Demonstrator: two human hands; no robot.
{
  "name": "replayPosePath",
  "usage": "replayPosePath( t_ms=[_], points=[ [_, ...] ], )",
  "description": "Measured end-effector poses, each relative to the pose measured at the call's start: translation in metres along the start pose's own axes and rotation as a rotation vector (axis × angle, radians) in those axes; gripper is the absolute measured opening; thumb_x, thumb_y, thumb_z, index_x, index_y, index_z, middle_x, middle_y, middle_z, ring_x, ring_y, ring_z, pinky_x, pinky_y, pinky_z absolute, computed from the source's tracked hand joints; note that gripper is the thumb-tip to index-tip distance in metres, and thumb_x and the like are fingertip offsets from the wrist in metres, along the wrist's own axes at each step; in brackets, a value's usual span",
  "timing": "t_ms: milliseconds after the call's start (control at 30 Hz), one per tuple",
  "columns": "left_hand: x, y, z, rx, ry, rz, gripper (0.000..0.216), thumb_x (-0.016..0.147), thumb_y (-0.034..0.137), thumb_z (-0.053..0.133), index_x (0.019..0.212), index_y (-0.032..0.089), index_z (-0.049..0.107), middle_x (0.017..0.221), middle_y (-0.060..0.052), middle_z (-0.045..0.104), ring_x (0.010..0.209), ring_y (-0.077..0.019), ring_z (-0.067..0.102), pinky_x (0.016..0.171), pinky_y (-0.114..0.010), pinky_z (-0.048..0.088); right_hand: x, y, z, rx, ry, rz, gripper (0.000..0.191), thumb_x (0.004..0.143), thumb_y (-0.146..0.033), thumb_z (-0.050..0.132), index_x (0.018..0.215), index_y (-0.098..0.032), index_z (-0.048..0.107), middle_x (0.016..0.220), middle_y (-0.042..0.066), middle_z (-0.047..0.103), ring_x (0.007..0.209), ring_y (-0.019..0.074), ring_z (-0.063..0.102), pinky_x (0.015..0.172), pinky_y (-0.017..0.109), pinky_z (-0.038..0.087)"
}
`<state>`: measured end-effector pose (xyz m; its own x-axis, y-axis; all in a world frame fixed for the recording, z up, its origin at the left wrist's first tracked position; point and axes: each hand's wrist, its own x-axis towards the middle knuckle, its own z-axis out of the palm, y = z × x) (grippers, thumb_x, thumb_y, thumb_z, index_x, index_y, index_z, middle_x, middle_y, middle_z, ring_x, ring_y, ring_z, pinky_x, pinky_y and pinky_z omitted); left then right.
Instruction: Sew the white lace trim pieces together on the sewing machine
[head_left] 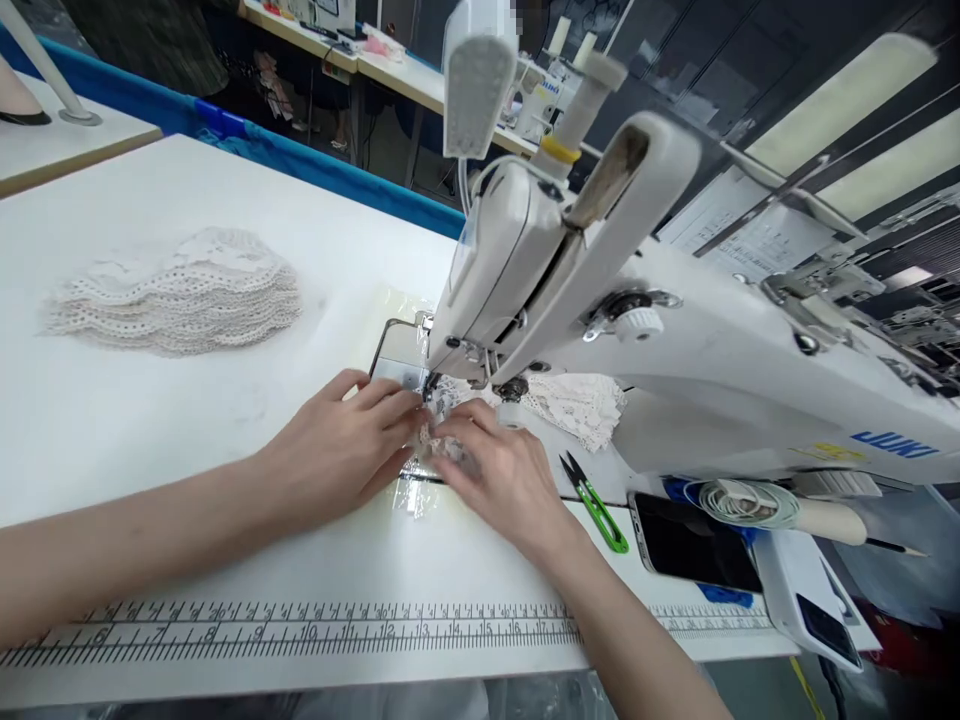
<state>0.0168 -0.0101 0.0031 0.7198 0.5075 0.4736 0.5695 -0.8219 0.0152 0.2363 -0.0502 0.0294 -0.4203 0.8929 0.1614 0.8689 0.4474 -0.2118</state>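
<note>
A white sewing machine stands over the table, its needle area close above both hands. Under the presser foot lies a piece of white eyelet lace, which spreads out to the right behind the needle. My left hand is closed at the left of the foot, fingertips pinching the near end of the lace. From the right, my right hand pinches the same lace between thumb and fingers, nearly touching the left. The fingertips partly cover the lace edge there.
A stack of lace pieces lies on the left of the white table. Right of my hands are green thread snips, a black-screened phone, a coiled cord and a white device. A printed ruler runs along the front edge.
</note>
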Motion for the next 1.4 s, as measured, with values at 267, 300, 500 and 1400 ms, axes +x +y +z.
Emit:
replayPosePath(
  t_ms=[267,300,500,1400],
  points=[
    [0.03,-0.024,0.01,-0.232,-0.16,-0.204,0.027,0.099,0.034,0.051,0.101,0.022,0.076,0.103,-0.004,0.076,0.094,-0.023,0.067,0.078,-0.036,0.045,0.005,0.003,0.014,0.164,0.102,0.15,0.031,0.112,-0.029,0.036,0.118,-0.018,0.065,0.086,0.003,0.071,0.06,0.0128,0.057,0.059,0.025,0.042],
    [0.031,-0.026,0.011,-0.278,-0.161,-0.232,0.028,0.1,0.034,0.05,0.098,0.022,0.076,0.103,-0.004,0.076,0.094,-0.0226,0.067,0.079,-0.036,0.045,0.005,0.003,0.015,0.186,0.111,0.148,0.031,0.111,-0.028,0.035,0.118,-0.017,0.064,0.087,0.003,0.07,0.062,0.0133,0.058,0.06,0.025,0.043],
    [0.037,-0.039,0.01,-0.533,-0.188,-0.266,0.032,0.097,0.037,0.054,0.09,0.021,0.08,0.096,-0.003,0.075,0.084,-0.0191,0.068,0.075,-0.032,0.048,0.007,0.003,0.019,0.148,0.126,0.112,0.03,0.105,-0.036,0.057,0.124,-0.017,0.07,0.107,0.011,0.075,0.087,0.0224,0.07,0.074,0.031,0.054],
    [-0.006,0.005,-0.004,0.222,0.092,0.154,0.026,0.109,0.026,0.047,0.114,0.017,0.071,0.114,-0.004,0.08,0.115,-0.0215,0.068,0.094,-0.04,0.044,0.0,0.008,0.019,-0.099,0.328,-0.284,0.023,0.101,-0.011,0.057,0.106,-0.02,0.078,0.114,0.001,0.082,0.098,0.0193,0.074,0.095,0.037,0.056]
  ],
)
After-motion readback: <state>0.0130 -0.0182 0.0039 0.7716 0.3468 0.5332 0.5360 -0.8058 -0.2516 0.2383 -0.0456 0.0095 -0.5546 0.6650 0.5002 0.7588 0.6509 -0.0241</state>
